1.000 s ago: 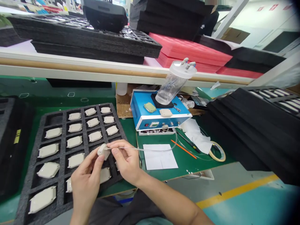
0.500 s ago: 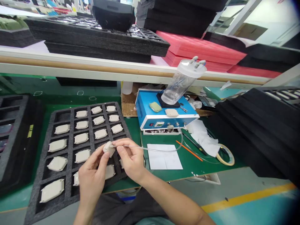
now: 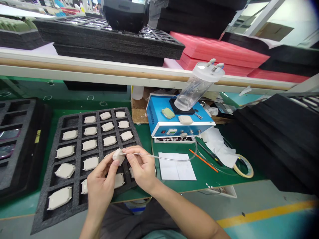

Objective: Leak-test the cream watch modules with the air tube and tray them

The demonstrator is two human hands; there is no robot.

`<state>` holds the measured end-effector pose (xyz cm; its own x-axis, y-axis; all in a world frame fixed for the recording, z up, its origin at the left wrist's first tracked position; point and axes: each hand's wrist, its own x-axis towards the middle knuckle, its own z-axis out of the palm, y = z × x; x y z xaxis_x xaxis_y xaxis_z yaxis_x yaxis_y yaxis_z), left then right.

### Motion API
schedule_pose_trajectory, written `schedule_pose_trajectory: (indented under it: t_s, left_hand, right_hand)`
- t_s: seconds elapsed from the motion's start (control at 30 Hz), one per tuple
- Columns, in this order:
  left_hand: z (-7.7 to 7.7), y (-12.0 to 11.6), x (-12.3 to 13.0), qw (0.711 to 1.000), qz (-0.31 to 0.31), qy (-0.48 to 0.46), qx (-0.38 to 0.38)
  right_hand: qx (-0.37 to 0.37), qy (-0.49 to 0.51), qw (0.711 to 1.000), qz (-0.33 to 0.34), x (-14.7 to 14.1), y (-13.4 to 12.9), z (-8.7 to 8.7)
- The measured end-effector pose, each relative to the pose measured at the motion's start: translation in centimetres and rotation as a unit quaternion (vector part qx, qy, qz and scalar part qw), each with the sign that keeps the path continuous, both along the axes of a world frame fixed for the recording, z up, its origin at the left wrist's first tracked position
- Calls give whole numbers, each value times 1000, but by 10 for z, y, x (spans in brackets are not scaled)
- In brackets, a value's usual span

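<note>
Beige casing (image 3: 118, 155) pinched by left fingers (image 3: 112, 172), clear tube (image 3: 174, 160) by right fingers (image 3: 133, 161) just beside; tip apparently being applied to casing; steady alignment seemingly called for

From my station I see a green surface (image 3: 203, 172), a white-edged shelf (image 3: 112, 77) above, and grey-and-teal floor (image 3: 254, 196) with a yellow stripe (image 3: 269, 212).

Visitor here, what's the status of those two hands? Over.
Left hand: holding beige case. Right hand: pinching clear tube close to it. Foam tray with similar cases lies below; nothing seen blocking either hand.
</note>
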<state>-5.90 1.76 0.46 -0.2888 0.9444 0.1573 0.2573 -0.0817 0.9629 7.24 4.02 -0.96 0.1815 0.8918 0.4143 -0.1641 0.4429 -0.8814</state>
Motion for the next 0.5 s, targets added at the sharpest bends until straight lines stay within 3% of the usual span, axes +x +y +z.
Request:
schedule_pose_trajectory:
  t_s: [0.5]
  left_hand:
    - [1, -3, 2, 1000, -21, -21, 7]
  right_hand:
    - [-7, -12, 1000, -2, 2, -4, 0]
